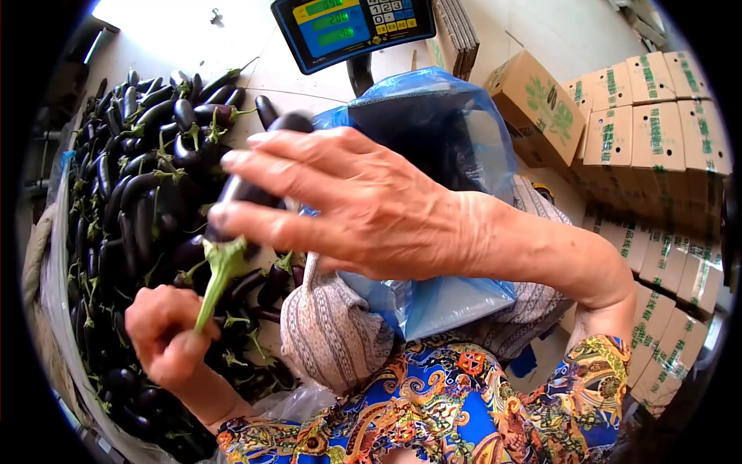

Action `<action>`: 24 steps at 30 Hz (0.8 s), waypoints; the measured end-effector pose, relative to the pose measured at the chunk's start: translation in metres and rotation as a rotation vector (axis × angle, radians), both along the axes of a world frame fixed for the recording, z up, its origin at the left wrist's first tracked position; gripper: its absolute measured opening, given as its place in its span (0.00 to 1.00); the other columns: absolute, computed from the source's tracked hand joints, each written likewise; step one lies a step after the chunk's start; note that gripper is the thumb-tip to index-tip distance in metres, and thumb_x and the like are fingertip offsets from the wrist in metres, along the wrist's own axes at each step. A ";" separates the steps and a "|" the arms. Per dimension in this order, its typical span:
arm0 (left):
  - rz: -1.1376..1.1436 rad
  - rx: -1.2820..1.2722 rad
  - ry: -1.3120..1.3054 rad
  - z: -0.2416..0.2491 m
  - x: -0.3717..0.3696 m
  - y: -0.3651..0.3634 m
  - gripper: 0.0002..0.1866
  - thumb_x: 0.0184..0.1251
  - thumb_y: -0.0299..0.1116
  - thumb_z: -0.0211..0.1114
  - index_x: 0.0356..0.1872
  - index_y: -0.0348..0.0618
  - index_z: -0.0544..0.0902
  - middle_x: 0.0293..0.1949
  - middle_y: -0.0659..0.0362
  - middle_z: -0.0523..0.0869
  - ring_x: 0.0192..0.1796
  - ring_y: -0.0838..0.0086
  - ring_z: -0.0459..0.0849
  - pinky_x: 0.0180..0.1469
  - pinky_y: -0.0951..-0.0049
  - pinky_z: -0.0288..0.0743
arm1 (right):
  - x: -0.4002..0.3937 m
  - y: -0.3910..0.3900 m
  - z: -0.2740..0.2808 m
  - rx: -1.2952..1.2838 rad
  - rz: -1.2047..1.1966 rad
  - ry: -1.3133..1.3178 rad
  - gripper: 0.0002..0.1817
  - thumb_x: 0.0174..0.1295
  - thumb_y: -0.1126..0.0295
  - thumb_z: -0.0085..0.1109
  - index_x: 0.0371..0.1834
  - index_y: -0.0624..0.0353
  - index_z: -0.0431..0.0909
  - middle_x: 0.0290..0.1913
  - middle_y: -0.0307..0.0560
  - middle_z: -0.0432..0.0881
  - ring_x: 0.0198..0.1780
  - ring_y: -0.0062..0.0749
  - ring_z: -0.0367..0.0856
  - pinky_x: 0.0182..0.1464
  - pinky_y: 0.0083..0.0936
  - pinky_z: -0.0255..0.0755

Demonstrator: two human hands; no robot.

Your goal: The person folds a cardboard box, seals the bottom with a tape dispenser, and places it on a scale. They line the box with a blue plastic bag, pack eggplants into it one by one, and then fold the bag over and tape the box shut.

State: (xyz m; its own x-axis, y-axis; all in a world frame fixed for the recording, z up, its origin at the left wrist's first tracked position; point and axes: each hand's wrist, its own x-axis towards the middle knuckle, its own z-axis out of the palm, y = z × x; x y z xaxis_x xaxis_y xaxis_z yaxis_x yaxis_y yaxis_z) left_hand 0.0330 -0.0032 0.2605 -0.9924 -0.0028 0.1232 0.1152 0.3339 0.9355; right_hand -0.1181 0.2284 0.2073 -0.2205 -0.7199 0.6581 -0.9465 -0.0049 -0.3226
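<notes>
An eggplant (222,267) is held between both hands, its green stem pointing down towards me. My left hand (170,332) pinches the end of that stem. Over the dark body lies my right hand (363,201), its slightly blurred fingers curled across the skin; the thumb is hidden. A wide-mouthed blue plastic bag (488,143) stands just beyond my right wrist, with a dark inside. On the left, close to both hands, spreads a large pile of eggplants (139,189).
A digital scale display (352,31) with lit green numbers stands at the top. Printed cardboard boxes (657,135) are stacked at the right, and one box (541,108) sits tilted beside the bag. Clear plastic sheeting (66,255) edges the pile.
</notes>
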 end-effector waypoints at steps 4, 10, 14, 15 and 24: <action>-0.202 0.546 -0.010 0.019 -0.009 0.004 0.27 0.70 0.52 0.60 0.31 0.30 0.80 0.10 0.63 0.73 0.09 0.81 0.66 0.12 0.80 0.57 | 0.007 0.009 0.030 0.007 -0.110 0.053 0.20 0.60 0.69 0.58 0.55 0.59 0.70 0.34 0.50 0.80 0.36 0.41 0.83 0.41 0.38 0.76; 0.041 0.543 -0.066 -0.030 -0.020 0.011 0.26 0.79 0.48 0.52 0.54 0.28 0.77 0.22 0.63 0.76 0.19 0.84 0.69 0.21 0.84 0.62 | 0.027 0.100 0.017 0.340 -0.221 -0.772 0.45 0.53 0.67 0.72 0.69 0.60 0.51 0.45 0.68 0.82 0.46 0.69 0.83 0.51 0.49 0.79; 0.254 0.396 -0.378 -0.091 -0.007 0.006 0.11 0.77 0.31 0.56 0.48 0.35 0.83 0.25 0.65 0.78 0.26 0.85 0.72 0.31 0.83 0.66 | 0.034 0.129 -0.025 0.565 -0.429 -0.869 0.49 0.55 0.59 0.71 0.73 0.57 0.47 0.50 0.75 0.80 0.51 0.72 0.81 0.58 0.50 0.75; 0.292 0.412 -0.406 -0.114 0.000 0.000 0.11 0.76 0.32 0.57 0.48 0.36 0.83 0.26 0.66 0.79 0.27 0.85 0.73 0.32 0.84 0.67 | 0.024 0.124 -0.025 0.695 -0.500 -0.945 0.48 0.57 0.55 0.69 0.73 0.57 0.47 0.46 0.75 0.81 0.50 0.72 0.80 0.58 0.50 0.75; 0.516 0.460 -0.646 -0.252 0.072 -0.029 0.10 0.74 0.35 0.61 0.47 0.41 0.84 0.29 0.65 0.82 0.28 0.85 0.76 0.31 0.86 0.70 | 0.010 0.119 -0.115 0.959 -0.601 -0.819 0.39 0.57 0.59 0.66 0.62 0.72 0.54 0.40 0.81 0.79 0.46 0.74 0.79 0.49 0.57 0.74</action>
